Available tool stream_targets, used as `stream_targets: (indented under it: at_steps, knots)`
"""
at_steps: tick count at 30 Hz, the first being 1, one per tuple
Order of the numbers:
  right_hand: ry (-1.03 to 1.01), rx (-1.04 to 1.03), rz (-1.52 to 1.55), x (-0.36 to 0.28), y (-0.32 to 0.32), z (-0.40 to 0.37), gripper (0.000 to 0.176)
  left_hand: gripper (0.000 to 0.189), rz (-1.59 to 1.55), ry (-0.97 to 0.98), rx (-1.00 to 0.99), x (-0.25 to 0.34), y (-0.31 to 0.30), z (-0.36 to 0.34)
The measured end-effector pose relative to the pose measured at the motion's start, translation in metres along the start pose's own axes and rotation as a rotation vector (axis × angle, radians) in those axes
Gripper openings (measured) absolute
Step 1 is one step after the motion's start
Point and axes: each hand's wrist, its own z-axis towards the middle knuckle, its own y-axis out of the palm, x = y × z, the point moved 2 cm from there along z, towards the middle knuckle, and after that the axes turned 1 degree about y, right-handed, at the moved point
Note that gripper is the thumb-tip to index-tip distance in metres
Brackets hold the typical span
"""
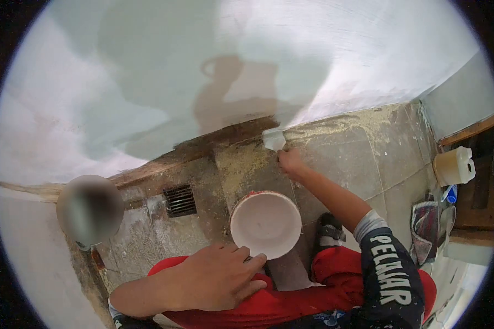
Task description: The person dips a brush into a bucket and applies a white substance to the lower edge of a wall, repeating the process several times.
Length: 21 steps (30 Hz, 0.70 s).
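Observation:
My right hand (291, 163) is closed round the handle of a flat, whitish scraper (274, 140), whose wide blade lies at the foot of the wall (164, 71). Nearer to me, a white bucket (266, 225) with a reddish rim stands on the floor between my legs. My left hand (225, 277) rests over my red trousers at the near side of the bucket, its fingers apart and its fingertips close to the rim. I see nothing held in it.
A dark floor grate (180, 200) is left of the bucket. Yellowish dust covers the tiles (343, 159) along the wall. At the right are a beige jug (454, 166), a cloth (425, 230) and wooden furniture (477, 203). A blurred round object (90, 211) is at the left.

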Motion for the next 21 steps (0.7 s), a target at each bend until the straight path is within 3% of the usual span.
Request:
stream_targets:
  at_steps: [3,6,9,12,14,15,18,20,21]
  knots:
    - [-0.004,0.014,0.026,0.002,0.0,0.005,0.019,0.051,0.011,-0.009,-0.016,0.001,0.001,-0.001]
    - [-0.073,0.071,-0.053,0.034,0.006,0.045,0.019,0.041,0.055,0.038,0.156,0.001,0.004,-0.003]
    - [-0.013,0.032,-0.048,0.001,-0.003,0.009,0.03,0.041,0.031,0.049,0.178,0.002,0.004,-0.003]
    - [-0.063,0.075,-0.043,-0.007,-0.007,-0.004,0.03,0.041,0.053,0.034,0.157,0.003,0.002,-0.003]
    - [-0.146,0.093,-0.096,-0.005,-0.013,-0.015,0.032,0.049,-0.01,-0.009,-0.014,0.002,0.001,-0.002]
    - [-0.221,0.108,-0.149,-0.003,-0.015,-0.021,0.033,0.049,-0.012,-0.01,-0.015,0.003,0.001,-0.003]
    - [-0.19,0.163,-0.23,0.003,-0.014,-0.027,0.036,0.048,-0.005,-0.018,-0.008,0.003,0.003,-0.003]
    - [-0.149,0.14,-0.248,0.006,-0.014,-0.024,0.037,0.041,0.051,0.043,0.172,0.003,0.005,-0.003]
    - [-0.116,0.12,-0.264,0.007,-0.014,-0.019,0.038,0.041,0.051,0.044,0.172,0.002,0.006,-0.003]
